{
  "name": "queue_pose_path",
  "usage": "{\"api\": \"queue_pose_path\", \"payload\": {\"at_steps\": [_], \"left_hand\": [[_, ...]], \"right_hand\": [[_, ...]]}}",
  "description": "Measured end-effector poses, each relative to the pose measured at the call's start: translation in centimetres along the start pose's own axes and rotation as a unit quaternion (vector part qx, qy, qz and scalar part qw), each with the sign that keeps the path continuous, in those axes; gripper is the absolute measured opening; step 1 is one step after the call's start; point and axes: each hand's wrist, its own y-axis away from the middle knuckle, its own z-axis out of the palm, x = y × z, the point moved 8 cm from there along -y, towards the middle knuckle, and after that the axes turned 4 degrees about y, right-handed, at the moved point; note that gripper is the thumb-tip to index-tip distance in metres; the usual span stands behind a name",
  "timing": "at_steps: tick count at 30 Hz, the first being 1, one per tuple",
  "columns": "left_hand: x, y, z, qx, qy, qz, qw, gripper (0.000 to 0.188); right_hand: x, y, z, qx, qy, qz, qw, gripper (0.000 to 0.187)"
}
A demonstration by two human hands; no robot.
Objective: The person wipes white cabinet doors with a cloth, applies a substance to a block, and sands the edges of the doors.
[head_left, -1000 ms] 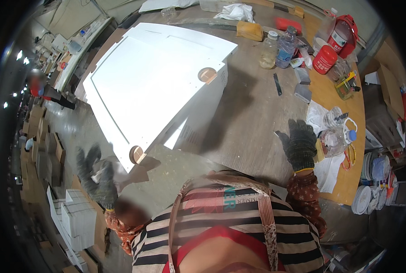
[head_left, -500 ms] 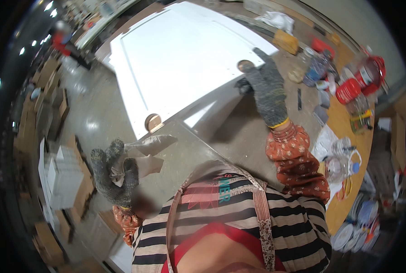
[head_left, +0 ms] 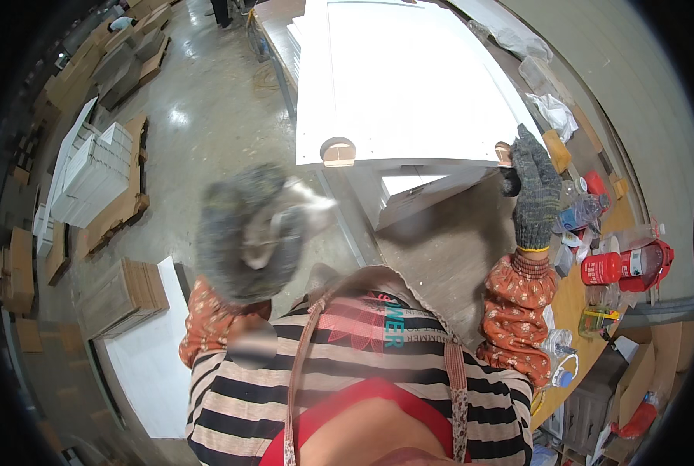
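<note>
A large white panel [head_left: 409, 85] with a routed groove and round holes near its front corners lies on the table ahead, over other white panels. At its front right corner rests my right hand [head_left: 535, 190] in a grey knit glove. Its fingers stretch along the panel's edge, and the thumb sits below that edge, beside a hole. My left hand [head_left: 246, 237], gloved too and smeared by motion, is raised in front of my chest. Its fingers curl round a crumpled whitish cloth [head_left: 310, 198], apart from the panel.
Along the right, a wooden ledge [head_left: 596, 349] bears plastic bottles [head_left: 580, 211], a red container [head_left: 600, 269] and a clear jug [head_left: 561, 359]. On the floor at left stand stacked white boards [head_left: 94, 175] on cardboard and a stack of brown boards [head_left: 125, 299].
My view has swung left, so the panel appears farther right. My left hand has risen toward the panel with the cloth. My right hand stays at the panel's corner.
</note>
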Motion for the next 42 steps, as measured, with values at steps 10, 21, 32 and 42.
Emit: {"api": "queue_pose_path", "payload": {"at_steps": [10,21,32,42], "left_hand": [[-8.7,-4.7,2.3,0.052,-0.058,-0.051,0.996,0.062],[-10.5,-3.0,0.1,0.077,-0.175,-0.060,0.980,0.055],[-5.1,-3.5,5.9,-0.048,0.095,-0.059,0.993,0.068],[3.4,-2.3,11.2,-0.262,0.200,0.060,0.942,0.070]], "right_hand": [[-1.6,5.4,2.5,0.040,-0.127,0.062,0.989,0.033],[-5.8,8.9,6.3,-0.080,0.047,-0.116,0.989,0.032],[-7.7,8.8,10.3,-0.253,0.202,-0.087,0.942,0.050],[-7.3,10.0,6.4,-0.169,0.008,-0.112,0.979,0.055]]}}
